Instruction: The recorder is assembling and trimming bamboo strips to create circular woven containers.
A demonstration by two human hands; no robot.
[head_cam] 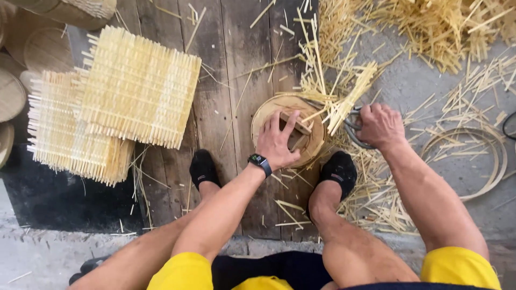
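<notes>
Left hand point(277, 142) is pressing flat, unclenched, on a round bamboo tray point(288, 130) on the plank floor point(226, 80), right hand point(379, 125) is gripping shears point(355, 129); blades may nick fingers if the tray is slipping.

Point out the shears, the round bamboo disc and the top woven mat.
shears point(352, 129), head view, on the grey handle loop beside the right hand
disc point(263, 115), head view, on its left rim
mat point(140, 86), head view, on its middle
</notes>
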